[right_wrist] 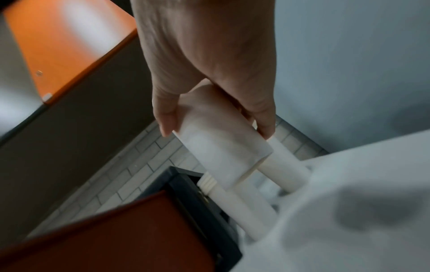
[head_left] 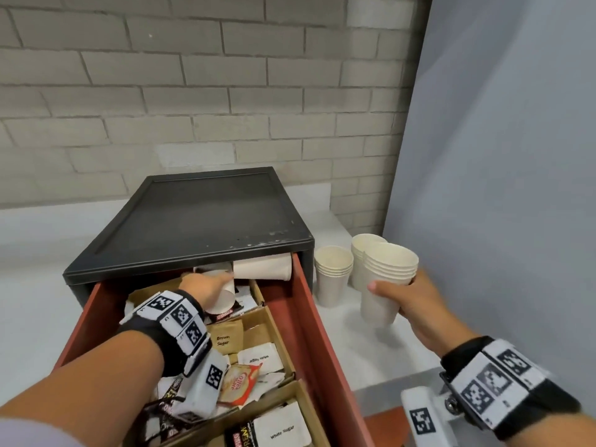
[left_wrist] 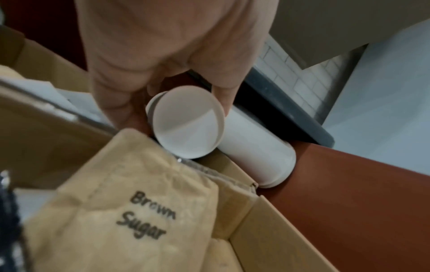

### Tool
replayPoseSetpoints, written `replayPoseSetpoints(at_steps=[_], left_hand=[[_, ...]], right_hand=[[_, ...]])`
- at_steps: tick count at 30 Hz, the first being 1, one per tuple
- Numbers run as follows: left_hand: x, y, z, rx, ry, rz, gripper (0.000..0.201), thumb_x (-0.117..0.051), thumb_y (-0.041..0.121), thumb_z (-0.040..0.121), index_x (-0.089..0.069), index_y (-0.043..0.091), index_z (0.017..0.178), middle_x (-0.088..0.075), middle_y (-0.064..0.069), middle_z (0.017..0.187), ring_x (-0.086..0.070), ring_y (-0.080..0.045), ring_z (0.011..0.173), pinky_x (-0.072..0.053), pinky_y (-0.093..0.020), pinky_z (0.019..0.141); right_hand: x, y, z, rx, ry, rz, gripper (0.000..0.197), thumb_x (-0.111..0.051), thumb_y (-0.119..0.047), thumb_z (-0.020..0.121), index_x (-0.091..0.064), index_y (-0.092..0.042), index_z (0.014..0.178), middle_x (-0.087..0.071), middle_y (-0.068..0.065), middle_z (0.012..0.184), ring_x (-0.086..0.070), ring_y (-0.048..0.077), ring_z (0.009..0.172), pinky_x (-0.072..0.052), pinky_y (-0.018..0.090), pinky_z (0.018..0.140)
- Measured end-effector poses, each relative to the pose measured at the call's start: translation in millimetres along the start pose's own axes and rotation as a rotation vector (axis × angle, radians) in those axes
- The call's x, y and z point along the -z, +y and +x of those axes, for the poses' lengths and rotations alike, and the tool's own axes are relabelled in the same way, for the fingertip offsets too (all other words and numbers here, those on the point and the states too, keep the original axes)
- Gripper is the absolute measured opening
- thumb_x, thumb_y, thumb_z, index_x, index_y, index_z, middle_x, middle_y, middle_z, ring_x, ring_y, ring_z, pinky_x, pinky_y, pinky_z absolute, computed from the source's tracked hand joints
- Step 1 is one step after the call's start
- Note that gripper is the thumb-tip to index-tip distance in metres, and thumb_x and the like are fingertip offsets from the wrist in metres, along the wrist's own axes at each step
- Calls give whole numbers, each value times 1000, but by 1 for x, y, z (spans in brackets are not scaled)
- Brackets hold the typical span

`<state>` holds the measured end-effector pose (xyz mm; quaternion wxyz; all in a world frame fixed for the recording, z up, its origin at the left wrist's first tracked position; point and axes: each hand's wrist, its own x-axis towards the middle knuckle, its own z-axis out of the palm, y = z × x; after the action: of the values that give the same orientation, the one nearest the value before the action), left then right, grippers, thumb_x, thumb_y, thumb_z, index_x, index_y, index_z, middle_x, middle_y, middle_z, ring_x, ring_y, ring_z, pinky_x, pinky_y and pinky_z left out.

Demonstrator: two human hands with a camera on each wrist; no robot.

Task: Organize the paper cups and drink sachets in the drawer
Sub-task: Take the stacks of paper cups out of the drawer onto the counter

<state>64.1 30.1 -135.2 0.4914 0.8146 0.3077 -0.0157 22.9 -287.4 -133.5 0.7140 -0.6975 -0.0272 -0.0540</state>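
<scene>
A person's left hand (head_left: pixel 206 287) reaches to the back of the open red drawer (head_left: pixel 309 333), its grip curled round a smooth white paper cup (left_wrist: pixel 188 125) lying on its side. Right of the drawer, the right hand (head_left: pixel 416 304) clasps a nested cup stack (head_left: pixel 387 282) above the pale counter (head_left: pixel 364 346). A crinkled brown sugar sachet (head_left: pixel 225 338) lies in the drawer's cardboard dividers.

The left hand (head_left: pixel 206 287) reaches forward and down, forearm extended, wrist banded — its fingers (left_wrist: pixel 223 95) and thumb curl around a cup (left_wrist: pixel 188 123), apparently gripping it. The right hand (head_left: pixel 409 301) is held out to the side, fingers wrapped around a stack of cups (head_left: pixel 385 285).
</scene>
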Motion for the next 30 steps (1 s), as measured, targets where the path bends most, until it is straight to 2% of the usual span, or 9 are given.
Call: replayPoseSetpoints(at_steps=[3,9,13,15,18,21,26,29,30], left_hand=[[0,-3,3,53,-20,-75,72,-73,40,78,-43,-1,129,-56,-22,115,-58,-32,87,-54,-40,68],[13,-11,-7,66,-124,-169,66,-69,35,78,-42,3,129,-58,-22,112,-60,-36,99,-51,-47,90],[19,-20,-24,86,-258,-170,49,-63,22,86,-40,4,126,-56,-20,107,-59,-31,85,-51,-38,63],[26,-25,-33,81,-298,-148,53,-65,20,84,-39,4,128,-56,-22,112,-61,-31,85,-51,-36,58],[39,-32,-47,95,-374,-167,58,-67,15,81,-37,6,130,-58,-23,110,-63,-32,84,-54,-35,54],[48,-40,-63,73,-457,-91,50,-67,15,80,-44,7,124,-61,-20,107,-62,-30,90,-52,-36,65],[55,-34,-96,-124,-545,-50,56,-75,16,73,-45,21,120,-58,-8,109,-60,-24,96,-54,-33,72],[58,-15,-114,-323,-538,-74,63,-75,24,61,-47,23,117,-60,-6,108,-63,-19,91,-56,-30,67],[60,-6,-121,-390,-532,-89,60,-72,25,59,-49,25,114,-62,-6,107,-64,-17,89,-57,-31,69]], right_hand=[[10,26,1,-13,29,-84,67,-79,-16,52,-61,-21,115,-70,1,109,-65,19,102,-52,37,89],[21,58,2,-107,139,-173,76,-83,-7,53,-54,-19,122,-66,1,113,-62,19,104,-49,35,88],[23,62,2,-251,169,-246,71,-76,6,66,-47,-16,127,-61,6,117,-57,25,105,-48,34,78],[25,59,1,-387,107,-296,58,-69,5,74,-47,-12,124,-60,9,110,-55,26,94,-43,30,67],[29,46,-6,-614,10,-417,29,-64,-7,82,-49,-12,107,-49,7,88,-43,21,75,-34,27,63],[26,27,-14,-714,-85,-451,26,-67,-13,80,-52,-10,101,-45,8,80,-42,16,64,-39,24,55],[-10,-29,-25,-541,-227,-378,5,-62,-5,84,-59,-5,80,-54,9,79,-51,13,70,-50,18,68],[-37,-73,-28,-343,-273,-186,16,-59,-2,87,-61,11,96,-54,10,90,-53,15,85,-51,11,71],[-47,-88,-29,-293,-280,-128,16,-60,-4,86,-62,9,96,-59,8,94,-58,14,89,-51,12,76]])
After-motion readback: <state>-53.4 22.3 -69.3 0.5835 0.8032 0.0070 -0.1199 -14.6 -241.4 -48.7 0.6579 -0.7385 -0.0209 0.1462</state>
